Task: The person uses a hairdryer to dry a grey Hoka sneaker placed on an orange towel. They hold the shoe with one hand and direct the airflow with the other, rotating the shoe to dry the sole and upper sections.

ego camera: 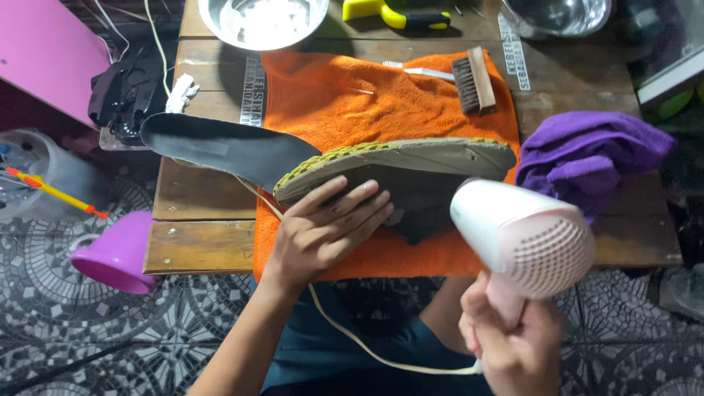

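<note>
Gripping a pale pink hair dryer (524, 238) by its handle, the right hand (513, 345) is clenched, nozzle turned toward the shoe (411, 172). Left hand (323, 227) lies flat and unclenched against the shoe's dark side, fingers (359, 205) spread, propping it on edge.

Shoe sits on the orange towel (345, 103) on the wooden table (205, 198), sole facing up and away from the person. Long axis runs left-right across the view. The shoe lies up and left of the dryer; left hand is already touching it, right hand is near but apart, so left is the nearer one.

Dark insole (220, 147) lies just left of the shoe, its tip hidden behind the shoe's end, same left-right axis.

Counts: one shoe, one insole, one dryer, one orange towel, one purple cloth (587, 150) at right, one wooden brush (473, 81), one toothbrush (422, 71) beside it, two metal bowls (264, 22) at the far edge, one purple cup (117, 253) on the floor. Dryer cord (367, 348) trails across the lap.
</note>
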